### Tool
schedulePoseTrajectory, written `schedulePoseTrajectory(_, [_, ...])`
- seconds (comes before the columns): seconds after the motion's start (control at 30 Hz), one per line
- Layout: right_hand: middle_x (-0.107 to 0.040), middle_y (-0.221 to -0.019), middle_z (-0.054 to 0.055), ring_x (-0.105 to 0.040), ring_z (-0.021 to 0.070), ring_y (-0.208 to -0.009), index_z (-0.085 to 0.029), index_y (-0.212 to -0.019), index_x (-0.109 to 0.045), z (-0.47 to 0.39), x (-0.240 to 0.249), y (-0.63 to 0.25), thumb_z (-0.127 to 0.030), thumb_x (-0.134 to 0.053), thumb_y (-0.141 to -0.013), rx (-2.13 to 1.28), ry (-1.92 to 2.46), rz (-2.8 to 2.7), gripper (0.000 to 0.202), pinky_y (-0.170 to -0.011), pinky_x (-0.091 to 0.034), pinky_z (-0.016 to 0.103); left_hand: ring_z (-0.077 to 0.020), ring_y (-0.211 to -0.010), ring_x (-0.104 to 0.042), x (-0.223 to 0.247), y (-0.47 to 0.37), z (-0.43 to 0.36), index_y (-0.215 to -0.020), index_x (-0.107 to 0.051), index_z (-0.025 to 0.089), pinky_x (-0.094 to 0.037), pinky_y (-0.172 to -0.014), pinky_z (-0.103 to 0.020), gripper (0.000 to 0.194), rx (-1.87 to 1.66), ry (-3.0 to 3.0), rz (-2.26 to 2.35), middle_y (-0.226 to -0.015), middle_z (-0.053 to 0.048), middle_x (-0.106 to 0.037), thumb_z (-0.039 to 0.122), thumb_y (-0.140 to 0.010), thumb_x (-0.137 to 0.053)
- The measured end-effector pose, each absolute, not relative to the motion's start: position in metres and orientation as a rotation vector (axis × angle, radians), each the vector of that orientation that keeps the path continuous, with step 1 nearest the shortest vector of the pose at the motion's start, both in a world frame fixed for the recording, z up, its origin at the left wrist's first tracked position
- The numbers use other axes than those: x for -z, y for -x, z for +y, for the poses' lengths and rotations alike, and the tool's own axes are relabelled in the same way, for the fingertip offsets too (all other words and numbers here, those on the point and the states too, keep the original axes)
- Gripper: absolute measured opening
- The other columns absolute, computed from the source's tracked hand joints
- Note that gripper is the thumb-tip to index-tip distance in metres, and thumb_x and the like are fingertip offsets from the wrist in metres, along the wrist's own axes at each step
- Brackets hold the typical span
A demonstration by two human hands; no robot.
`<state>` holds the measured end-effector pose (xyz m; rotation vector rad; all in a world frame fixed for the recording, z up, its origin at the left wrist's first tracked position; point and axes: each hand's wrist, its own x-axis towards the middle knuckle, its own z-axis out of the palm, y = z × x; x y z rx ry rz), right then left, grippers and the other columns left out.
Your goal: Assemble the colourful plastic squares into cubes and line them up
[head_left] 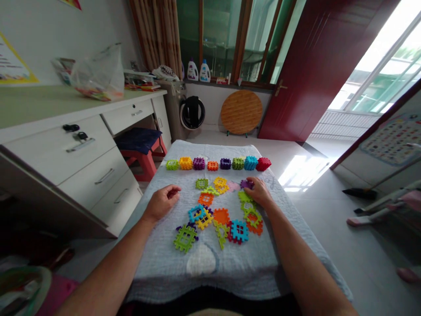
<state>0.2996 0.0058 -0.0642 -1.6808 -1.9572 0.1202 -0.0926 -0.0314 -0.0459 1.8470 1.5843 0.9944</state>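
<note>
My left hand (pixel 162 202) rests on the cloth left of the loose pieces, its fingers curled in together with nothing visible in them. At the right, my right hand (pixel 259 192) has its fingers on a purple plastic building piece (pixel 244 183), partly covered by the fingertips. Just below that hand lie flat green pieces (pixel 247 206) and an orange one (pixel 255 228). Notched window pieces are spread between my hands: a blue one (pixel 239 231), an orange square (pixel 221 216), a yellow one (pixel 204 219) and a large green one (pixel 185 238). Several overlap.
Along the far side stands a row of assembled blocks, from a green one (pixel 172 165) to a red one (pixel 263 164). A pale blue cloth (pixel 243 263) covers the table. Left are a drawer desk (pixel 88 153) and a stool (pixel 141 145); a washing machine (pixel 177 109) stands behind.
</note>
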Motion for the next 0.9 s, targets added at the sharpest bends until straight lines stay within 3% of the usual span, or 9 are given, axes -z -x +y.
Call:
schedulePoseTrajectory(0.33, [-0.067,-0.100,0.009,-0.061,0.0217,-0.087,-0.017,-0.107,-0.061,0.009,0.067,-0.305,-0.032,-0.064,-0.068,-0.170,1.698,-1.920,0.042,-0.084,-0.046,0.037,-0.0170,-0.071,-0.062,0.042,0.087,-0.036,-0.091,-0.066,0.017,-0.049,-0.069,-0.028,0.028,-1.017,-1.867,1.538,-0.077,-0.003,-0.067,0.034,-0.073,-0.054])
schedulePoseTrajectory(0.5, [-0.068,-0.094,0.008,-0.061,0.0229,-0.084,-0.018,-0.103,-0.063,0.013,0.046,-0.302,-0.033,-0.065,-0.068,-0.127,1.632,-1.951,0.038,-0.082,-0.046,0.038,-0.0166,-0.070,-0.061,0.044,0.087,-0.036,-0.090,-0.065,0.017,-0.049,-0.068,-0.028,0.024,-1.012,-1.879,1.520,-0.076,-0.002,-0.066,0.031,-0.075,-0.053])
schedulePoseTrajectory(0.7, [-0.068,-0.100,0.008,-0.059,0.0237,-0.093,-0.021,-0.103,-0.064,0.044,-0.004,-0.228,-0.034,-0.066,-0.072,-0.062,1.381,-2.111,0.034,-0.088,-0.042,0.038,-0.0164,-0.067,-0.060,0.044,0.085,-0.036,-0.089,-0.065,0.018,-0.048,-0.065,-0.027,0.022,-0.986,-1.871,1.536,-0.071,-0.001,-0.063,0.029,-0.074,-0.053])
schedulePoseTrajectory(0.9, [-0.069,-0.100,0.006,-0.057,0.0234,-0.098,-0.020,-0.099,-0.066,0.095,-0.007,-0.138,-0.031,-0.066,-0.073,-0.144,1.436,-2.206,0.029,-0.087,-0.040,0.034,-0.0155,-0.065,-0.060,0.037,0.084,-0.039,-0.088,-0.066,0.017,-0.046,-0.063,-0.026,0.021,-1.010,-1.836,1.551,-0.070,-0.001,-0.064,0.026,-0.075,-0.051])
